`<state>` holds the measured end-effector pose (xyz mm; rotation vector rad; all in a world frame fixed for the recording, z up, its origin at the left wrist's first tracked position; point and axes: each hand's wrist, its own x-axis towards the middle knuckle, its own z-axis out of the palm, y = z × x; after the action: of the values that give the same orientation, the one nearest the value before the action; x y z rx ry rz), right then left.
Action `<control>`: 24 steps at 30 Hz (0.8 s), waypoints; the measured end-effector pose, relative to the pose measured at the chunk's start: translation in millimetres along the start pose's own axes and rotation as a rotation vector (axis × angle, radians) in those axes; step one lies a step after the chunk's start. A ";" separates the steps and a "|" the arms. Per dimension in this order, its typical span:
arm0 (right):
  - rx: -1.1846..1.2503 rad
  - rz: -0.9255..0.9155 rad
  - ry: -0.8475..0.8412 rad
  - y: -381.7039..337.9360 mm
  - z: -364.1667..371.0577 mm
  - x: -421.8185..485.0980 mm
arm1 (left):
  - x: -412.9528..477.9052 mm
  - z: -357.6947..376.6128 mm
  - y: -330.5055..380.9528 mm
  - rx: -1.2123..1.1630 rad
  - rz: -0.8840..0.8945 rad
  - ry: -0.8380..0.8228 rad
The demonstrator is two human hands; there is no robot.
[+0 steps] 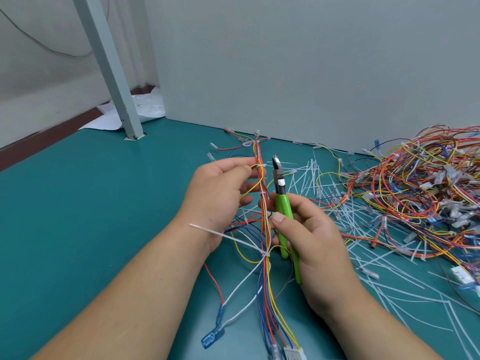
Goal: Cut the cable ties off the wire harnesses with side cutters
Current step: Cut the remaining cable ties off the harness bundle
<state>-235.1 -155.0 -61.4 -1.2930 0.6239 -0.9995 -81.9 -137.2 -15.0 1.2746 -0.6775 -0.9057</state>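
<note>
The left hand (220,189) is pinching the wire harness (265,278) near its far end, over the green table (78,229). The right hand's (307,236) fingers are gripping the side cutters (284,203), which are pointing up just right of the harness. A white cable tie (265,254) is binding the wires nearer the person. A harness pile (415,183) is lying at right.

Single head-worn wide-angle view, looking forward and steeply down onto a teal table (78,203). Both forearms enter from the lower edge. The left hand (215,193) and right hand (309,237) lie close to the lens at frame centre. A grey partition (311,74) fills the upper right.
</note>
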 end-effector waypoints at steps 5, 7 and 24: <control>0.029 -0.040 -0.055 -1.1 -0.3 -1.8 | 1.3 -1.1 -2.2 0.127 0.066 0.000; -0.011 -0.047 -0.080 -0.8 0.3 -2.5 | 0.8 -1.0 -2.7 0.154 0.124 -0.008; 0.096 0.014 -0.167 0.6 -2.1 -0.5 | 5.2 1.2 -3.6 -0.017 0.175 0.125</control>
<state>-237.0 -155.6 -62.5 -1.2705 0.4518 -0.8889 -81.0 -142.5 -18.6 1.2260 -0.6695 -0.6814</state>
